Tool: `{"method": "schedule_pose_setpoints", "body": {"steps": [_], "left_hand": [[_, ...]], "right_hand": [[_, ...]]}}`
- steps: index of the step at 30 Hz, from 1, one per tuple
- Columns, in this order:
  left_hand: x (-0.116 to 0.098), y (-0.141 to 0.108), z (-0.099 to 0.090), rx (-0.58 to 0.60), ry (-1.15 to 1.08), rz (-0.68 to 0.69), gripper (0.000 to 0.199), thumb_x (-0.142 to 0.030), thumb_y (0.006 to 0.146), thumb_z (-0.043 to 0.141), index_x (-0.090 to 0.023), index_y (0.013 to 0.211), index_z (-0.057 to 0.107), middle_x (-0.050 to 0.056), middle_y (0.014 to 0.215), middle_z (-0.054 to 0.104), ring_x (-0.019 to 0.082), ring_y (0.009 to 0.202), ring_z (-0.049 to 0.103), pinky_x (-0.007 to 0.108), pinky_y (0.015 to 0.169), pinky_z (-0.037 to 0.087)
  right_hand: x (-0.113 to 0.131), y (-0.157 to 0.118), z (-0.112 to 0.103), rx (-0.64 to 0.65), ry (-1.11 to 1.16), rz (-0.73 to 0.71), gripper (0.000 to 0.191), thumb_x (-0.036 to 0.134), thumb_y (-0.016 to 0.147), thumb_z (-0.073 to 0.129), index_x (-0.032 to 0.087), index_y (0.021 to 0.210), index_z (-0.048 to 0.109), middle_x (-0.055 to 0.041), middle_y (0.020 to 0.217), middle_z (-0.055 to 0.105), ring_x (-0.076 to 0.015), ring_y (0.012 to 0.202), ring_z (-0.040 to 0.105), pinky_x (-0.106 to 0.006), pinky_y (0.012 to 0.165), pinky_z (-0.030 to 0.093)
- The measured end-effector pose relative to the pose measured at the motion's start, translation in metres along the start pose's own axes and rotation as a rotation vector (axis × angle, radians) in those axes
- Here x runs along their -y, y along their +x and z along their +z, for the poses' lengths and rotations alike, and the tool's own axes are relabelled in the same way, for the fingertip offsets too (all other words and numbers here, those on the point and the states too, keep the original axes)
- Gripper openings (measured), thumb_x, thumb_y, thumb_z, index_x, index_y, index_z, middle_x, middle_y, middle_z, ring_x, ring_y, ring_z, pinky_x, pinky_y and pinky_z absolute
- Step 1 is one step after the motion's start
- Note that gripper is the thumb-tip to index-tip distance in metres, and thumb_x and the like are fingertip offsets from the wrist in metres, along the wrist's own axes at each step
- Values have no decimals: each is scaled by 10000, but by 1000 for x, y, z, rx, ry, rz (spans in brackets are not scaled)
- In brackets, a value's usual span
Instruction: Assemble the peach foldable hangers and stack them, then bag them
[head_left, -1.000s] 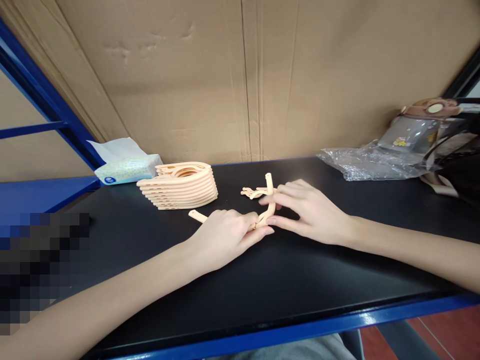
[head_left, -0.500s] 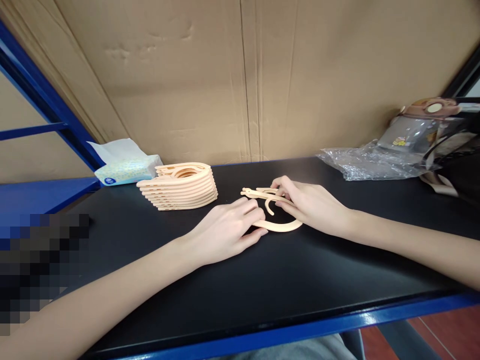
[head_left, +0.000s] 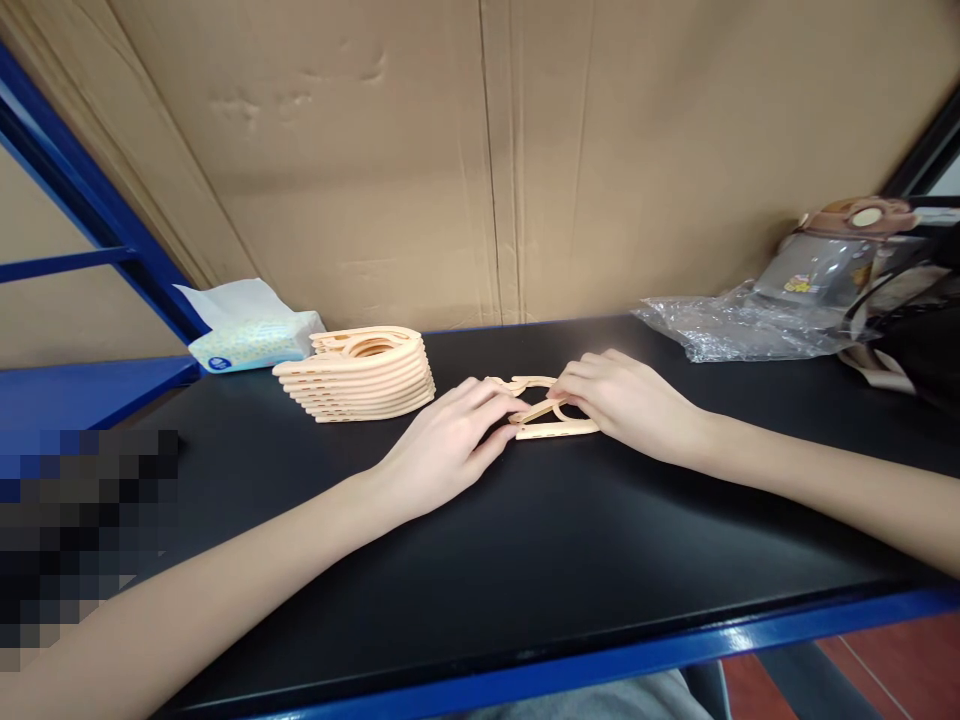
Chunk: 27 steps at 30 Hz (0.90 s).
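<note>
A cream plastic folding hanger [head_left: 559, 430] lies low over the black table between my two hands, its arms folded close together. My left hand [head_left: 457, 430] pinches its left end between thumb and fingers. Over the right end my right hand [head_left: 630, 400] is closed, its fingers curled on the hanger's upper parts and covering that end. To the left of my left hand stands a neat stack of matching folded hangers [head_left: 360, 375], several layers high.
A tissue pack [head_left: 255, 335] sits behind the stack at the back left. Crumpled clear plastic [head_left: 735, 325], a clear bottle with a brown lid [head_left: 817, 260] and a dark bag [head_left: 915, 340] occupy the back right. Cardboard [head_left: 420, 160] walls the rear; a blue edge [head_left: 600, 660] runs along the front.
The hanger's curved arm, which bowed toward me, is now folded in, straighter and closer to the other parts. My left hand has shifted slightly up; the right fingers have closed more over the hanger.
</note>
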<state>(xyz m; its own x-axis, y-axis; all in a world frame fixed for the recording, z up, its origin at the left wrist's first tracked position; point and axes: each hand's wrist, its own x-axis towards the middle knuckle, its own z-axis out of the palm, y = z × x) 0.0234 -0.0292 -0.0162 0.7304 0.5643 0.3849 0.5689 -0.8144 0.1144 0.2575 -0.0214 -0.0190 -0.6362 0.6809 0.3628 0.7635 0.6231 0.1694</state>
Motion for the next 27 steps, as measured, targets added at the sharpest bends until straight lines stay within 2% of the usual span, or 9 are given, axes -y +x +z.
{"method": "schedule_pose_setpoints", "body": {"steps": [3, 5, 9, 12, 15, 18, 22, 25, 27], "left_hand": [[6, 1, 0, 21, 39, -43, 337, -248, 973, 372, -194, 1291, 468, 63, 1285, 539, 195, 1155, 491, 377, 985, 402], [8, 1, 1, 59, 61, -61, 357, -248, 977, 357, -194, 1319, 442, 64, 1314, 530, 203, 1174, 487, 396, 991, 388], [7, 2, 1, 61, 117, -53, 268, -223, 953, 399, -171, 1174, 542, 70, 1137, 621, 208, 1015, 550, 372, 867, 430], [5, 3, 1, 38, 205, -44, 231, -229, 950, 404, -154, 1069, 588, 65, 966, 623, 205, 883, 537, 341, 761, 426], [4, 3, 1, 23, 273, -89, 218, -277, 942, 447, -158, 1023, 611, 58, 929, 595, 209, 851, 519, 333, 733, 413], [4, 2, 1, 27, 309, -117, 195, -286, 936, 472, -157, 963, 615, 52, 922, 588, 203, 835, 522, 325, 734, 417], [-1, 2, -2, 87, 474, -89, 203, -195, 952, 405, -134, 922, 596, 57, 856, 584, 202, 779, 544, 310, 655, 424], [-7, 1, -4, 174, 595, -57, 214, -70, 909, 387, -112, 1004, 574, 73, 886, 589, 209, 786, 564, 290, 590, 428], [-10, 0, -5, 218, 618, -62, 292, 7, 861, 373, -107, 1058, 556, 85, 962, 586, 196, 784, 574, 264, 537, 413]], "right_hand": [[6, -2, -5, -60, -18, -12, 256, 85, 904, 390, 135, 954, 636, -68, 896, 645, -186, 809, 537, -305, 734, 346], [12, -3, -9, -90, -17, -59, 252, 176, 934, 396, 143, 954, 645, -74, 890, 634, -188, 815, 535, -308, 733, 349], [23, -4, -13, -71, 12, -193, 311, 376, 941, 439, 172, 878, 665, -73, 899, 637, -181, 812, 541, -308, 721, 357], [26, -4, -11, -69, -3, -267, 301, 324, 959, 417, 160, 832, 636, -66, 873, 661, -174, 822, 568, -304, 721, 362], [28, -5, -9, -110, -43, -305, 276, 272, 970, 395, 156, 828, 601, -51, 830, 669, -161, 801, 595, -293, 720, 377], [30, -7, -11, -150, -137, -276, 282, 255, 977, 368, 151, 820, 577, -57, 794, 668, -162, 739, 612, -292, 693, 393], [32, -9, -13, -79, -265, -166, 274, 221, 982, 335, 141, 829, 548, -23, 615, 603, -155, 543, 569, -289, 535, 332], [32, -9, -12, -43, -287, -93, 256, 218, 983, 320, 141, 857, 528, -37, 677, 612, -148, 528, 563, -279, 463, 256], [31, -9, -10, -40, -255, -37, 236, 232, 980, 327, 142, 874, 518, -49, 737, 624, -151, 543, 574, -274, 441, 227]]}}
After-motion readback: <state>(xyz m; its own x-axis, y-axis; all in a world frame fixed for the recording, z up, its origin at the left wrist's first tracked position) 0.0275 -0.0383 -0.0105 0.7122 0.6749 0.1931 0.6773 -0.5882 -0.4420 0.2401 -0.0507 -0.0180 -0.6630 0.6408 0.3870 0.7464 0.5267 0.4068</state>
